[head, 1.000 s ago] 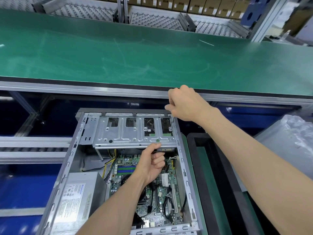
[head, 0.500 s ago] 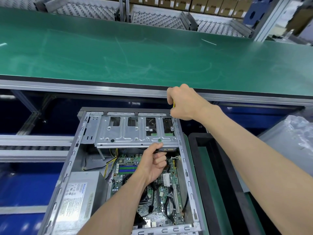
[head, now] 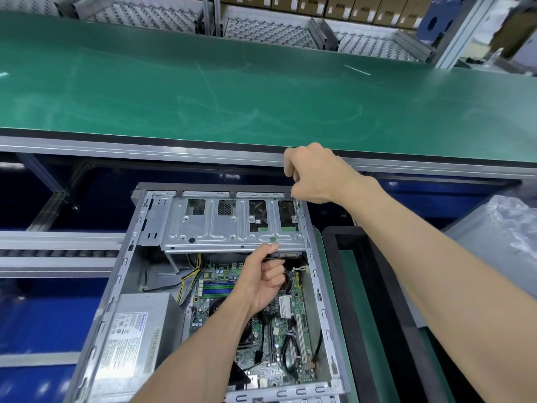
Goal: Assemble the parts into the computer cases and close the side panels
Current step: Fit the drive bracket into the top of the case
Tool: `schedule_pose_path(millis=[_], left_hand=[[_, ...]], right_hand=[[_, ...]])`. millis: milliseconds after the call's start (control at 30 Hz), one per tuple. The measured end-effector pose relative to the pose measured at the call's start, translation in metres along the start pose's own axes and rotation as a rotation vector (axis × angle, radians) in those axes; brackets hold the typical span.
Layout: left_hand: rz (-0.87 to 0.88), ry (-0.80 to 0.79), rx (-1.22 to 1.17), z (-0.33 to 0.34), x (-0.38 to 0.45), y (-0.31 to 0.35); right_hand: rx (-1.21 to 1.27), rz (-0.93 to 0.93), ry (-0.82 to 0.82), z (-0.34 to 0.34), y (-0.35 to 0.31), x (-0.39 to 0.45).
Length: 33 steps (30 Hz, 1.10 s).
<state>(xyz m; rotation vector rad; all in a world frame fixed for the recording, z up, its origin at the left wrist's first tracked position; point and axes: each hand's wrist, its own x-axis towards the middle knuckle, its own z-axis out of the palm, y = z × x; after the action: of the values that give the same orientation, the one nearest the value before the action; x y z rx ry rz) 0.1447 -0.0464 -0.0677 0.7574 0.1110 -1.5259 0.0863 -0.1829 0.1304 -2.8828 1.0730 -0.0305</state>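
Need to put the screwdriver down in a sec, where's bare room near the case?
The wide green conveyor belt beyond the open grey computer case lies bare. Inside the case it is crowded: silver drive cage, green motherboard, grey power supply, both hands.

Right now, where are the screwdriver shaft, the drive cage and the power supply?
screwdriver shaft [head: 296, 210], head view, on the bare metal below the right hand.
drive cage [head: 220, 228], head view, on its flat top plate.
power supply [head: 136, 338], head view, on its label.

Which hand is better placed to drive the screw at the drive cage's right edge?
Right. The right hand grips a screwdriver whose tip meets the drive cage; the left hand holds the drive beneath.
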Motion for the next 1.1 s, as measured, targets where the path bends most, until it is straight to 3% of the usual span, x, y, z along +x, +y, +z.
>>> schedule_pose_path(millis=[167, 300, 467, 667, 800, 933, 1100], left_hand=[[0.006, 0.000, 0.017, 0.000, -0.001, 0.000], [0.003, 0.006, 0.022, 0.001, -0.002, 0.000], [0.013, -0.021, 0.042, -0.001, 0.000, 0.000], [-0.004, -0.060, 0.090, -0.005, 0.003, 0.000], [-0.001, -0.053, 0.076, -0.004, 0.002, 0.000], [0.003, -0.058, 0.079, 0.000, 0.000, 0.001], [0.002, -0.049, 0.087, 0.000, -0.001, 0.001]], right_hand=[[-0.080, 0.026, 0.064, 0.004, -0.004, 0.002], [0.027, 0.002, -0.021, -0.001, -0.002, 0.003], [-0.038, 0.064, 0.066, 0.005, 0.003, 0.003], [0.103, 0.036, -0.007, 0.002, 0.010, 0.002], [-0.031, 0.043, 0.076, 0.006, 0.007, 0.000], [0.036, -0.033, -0.008, 0.002, 0.006, 0.002], [-0.092, 0.022, 0.075, 0.005, 0.009, 0.003]])
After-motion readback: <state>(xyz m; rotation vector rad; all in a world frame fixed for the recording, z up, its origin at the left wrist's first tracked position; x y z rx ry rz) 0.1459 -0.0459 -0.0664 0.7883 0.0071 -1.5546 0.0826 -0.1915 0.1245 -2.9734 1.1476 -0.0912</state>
